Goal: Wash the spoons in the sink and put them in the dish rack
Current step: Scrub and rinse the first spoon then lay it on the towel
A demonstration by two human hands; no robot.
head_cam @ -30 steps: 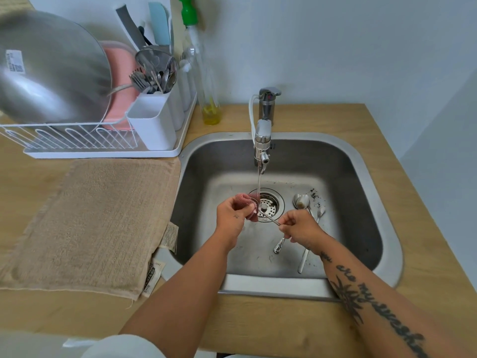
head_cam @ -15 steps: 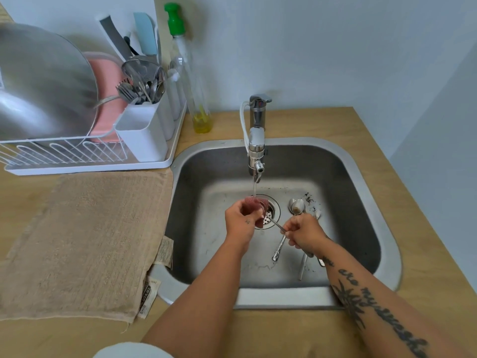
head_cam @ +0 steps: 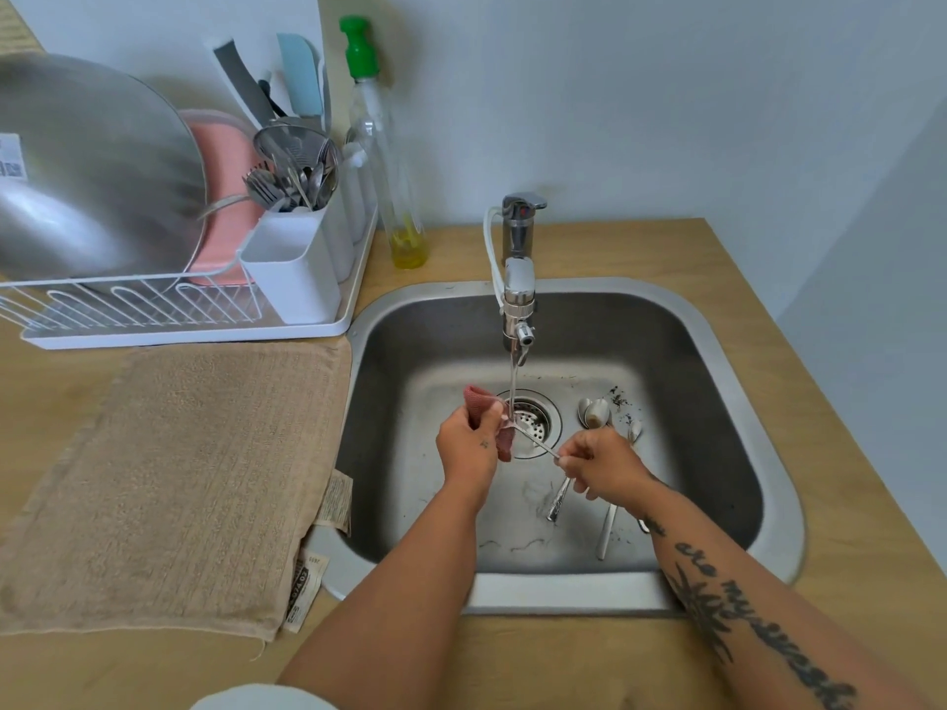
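Over the drain of the steel sink [head_cam: 727, 361], my right hand [head_cam: 599, 466] pinches the handle of a spoon [head_cam: 535, 440]. Its bowl end lies under the thin stream from the tap [head_cam: 518, 284]. My left hand [head_cam: 469, 445] grips a pink cloth [head_cam: 479, 399] wrapped around that bowl end. Other spoons [head_cam: 594, 413] lie on the sink floor to the right of the drain, partly hidden by my right hand. The white dish rack [head_cam: 194, 327] stands on the counter at the left, with a white cutlery holder [head_cam: 292, 269] full of utensils.
A large steel lid [head_cam: 87, 166] and a pink plate [head_cam: 225, 161] lean in the rack. A soap bottle [head_cam: 389, 161] with a green cap stands behind the sink. A beige towel [head_cam: 174, 474] lies on the wooden counter left of the sink. Dark crumbs dot the sink floor.
The view has shifted slightly. Both hands stay over the drain with the spoon and cloth, and my left hand has worked the cloth a little along the spoon.
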